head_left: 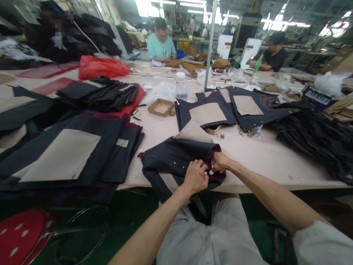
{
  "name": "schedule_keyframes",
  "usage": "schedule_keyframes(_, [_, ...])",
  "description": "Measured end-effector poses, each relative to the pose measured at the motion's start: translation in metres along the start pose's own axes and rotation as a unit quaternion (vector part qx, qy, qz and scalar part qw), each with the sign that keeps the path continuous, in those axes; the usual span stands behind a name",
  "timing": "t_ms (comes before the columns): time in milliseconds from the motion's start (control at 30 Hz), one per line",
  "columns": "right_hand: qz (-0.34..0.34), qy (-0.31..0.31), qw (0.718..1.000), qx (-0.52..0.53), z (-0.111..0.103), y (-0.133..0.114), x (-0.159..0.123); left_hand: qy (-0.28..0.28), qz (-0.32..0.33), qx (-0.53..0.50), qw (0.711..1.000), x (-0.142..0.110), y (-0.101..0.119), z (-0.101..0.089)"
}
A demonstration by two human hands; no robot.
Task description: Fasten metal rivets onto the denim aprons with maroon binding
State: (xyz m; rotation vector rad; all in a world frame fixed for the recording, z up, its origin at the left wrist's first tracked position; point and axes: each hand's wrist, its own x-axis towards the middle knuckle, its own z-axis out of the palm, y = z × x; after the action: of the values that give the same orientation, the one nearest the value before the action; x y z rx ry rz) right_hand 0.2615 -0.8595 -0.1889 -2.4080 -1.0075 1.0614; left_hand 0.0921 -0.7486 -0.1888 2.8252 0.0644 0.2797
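A dark navy garment piece point(165, 154) with maroon edging, beige patches and small brass-coloured studs lies bunched at the table's front edge, partly hanging over it. My left hand point(196, 176) is closed on its fold, fingers curled over the cloth beside the maroon edge. At the right end, my right hand point(219, 162) is closed around the maroon edge point(216, 148), its fingertips partly hidden in the cloth. A small white thing point(211, 172) shows by the right fingers; its kind is unclear.
Stacked dark pieces with beige patches point(63, 154) lie left, more dark pieces point(317, 136) right. Beyond are a small cardboard box point(161, 107) of tiny parts, loose metal bits point(246, 132), a clear jar point(181, 86) and a pole point(211, 44). Co-workers sit across the table.
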Motion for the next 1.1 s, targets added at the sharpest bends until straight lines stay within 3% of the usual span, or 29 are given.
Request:
schedule_keyframes(267, [-0.085,0.094,0.99,0.07,0.021,0.036,-0.021,-0.117,0.025,0.095,0.988,0.025,0.01,-0.023])
schedule_keyframes(500, [-0.157,0.13,0.973,0.111,0.042,0.055,-0.029,-0.142,-0.001,0.116,0.983,0.02,0.01,-0.027])
schedule_keyframes(733, [-0.179,0.175,0.959,0.134,0.052,0.058,-0.035,-0.176,0.058,0.118,0.975,0.031,0.014,-0.028])
schedule_keyframes(967, [-0.155,0.177,0.963,0.133,0.048,0.055,-0.039,-0.217,-0.025,0.075,0.973,0.038,0.006,-0.025])
schedule_keyframes(1100, [-0.174,0.158,0.959,0.158,0.044,0.057,-0.043,-0.198,-0.098,0.057,0.974,0.033,0.003,-0.017])
